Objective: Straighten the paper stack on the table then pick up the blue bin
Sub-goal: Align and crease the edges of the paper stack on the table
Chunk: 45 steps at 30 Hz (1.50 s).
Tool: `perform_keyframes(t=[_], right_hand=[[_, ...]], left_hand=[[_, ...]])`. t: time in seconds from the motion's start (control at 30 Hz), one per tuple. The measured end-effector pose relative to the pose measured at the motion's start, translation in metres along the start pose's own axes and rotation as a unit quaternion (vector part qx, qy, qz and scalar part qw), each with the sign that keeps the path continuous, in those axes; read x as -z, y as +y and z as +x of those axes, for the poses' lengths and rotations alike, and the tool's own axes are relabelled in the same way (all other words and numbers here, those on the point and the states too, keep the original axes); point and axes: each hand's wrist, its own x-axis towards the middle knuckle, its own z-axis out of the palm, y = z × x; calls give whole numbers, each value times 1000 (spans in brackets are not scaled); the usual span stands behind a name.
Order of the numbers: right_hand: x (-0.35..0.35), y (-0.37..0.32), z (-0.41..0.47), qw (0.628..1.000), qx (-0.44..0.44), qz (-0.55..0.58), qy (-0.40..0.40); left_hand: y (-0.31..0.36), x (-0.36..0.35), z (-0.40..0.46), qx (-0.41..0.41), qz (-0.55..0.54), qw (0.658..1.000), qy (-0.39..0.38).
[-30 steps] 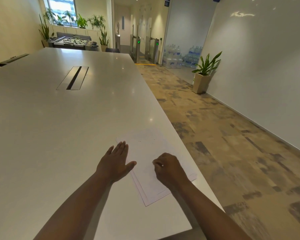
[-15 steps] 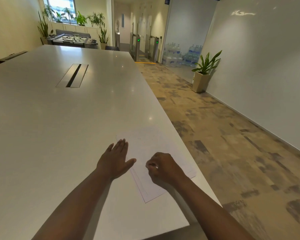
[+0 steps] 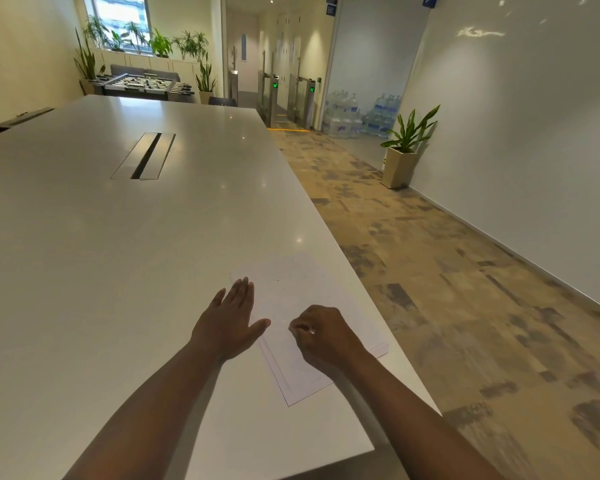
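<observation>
Bright even light; ceiling-light glare on table (image 3: 153,271); wide-angle edge distortion; floor motion-blurred.

White paper (image 3: 291,306) lies on a white table (image 3: 118,254); the carpet (image 3: 430,289) is patchy tan and grey (plants (image 3: 411,128) green).

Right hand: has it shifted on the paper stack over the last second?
Yes. The right hand slid leftward across the paper stack, away from the table edge, toward the left hand.
</observation>
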Motion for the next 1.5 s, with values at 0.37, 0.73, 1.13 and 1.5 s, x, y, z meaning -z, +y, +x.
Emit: perform_keyframes(t=[0.37, 0.73, 1.13, 1.5], right_hand=[[-17, 4, -5, 1000, -9, -14, 19], [7, 28, 16, 986, -112, -95, 76], [25, 44, 25, 983, -112, -106, 101], [12, 37, 26, 980, -107, -101, 132]], left_hand=[[4, 4, -6, -28, -3, 999, -15], [3, 3, -3, -34, 29, 999, -20], [1, 2, -3, -41, 17, 999, -13], [1, 0, -2, -39, 22, 999, -10]])
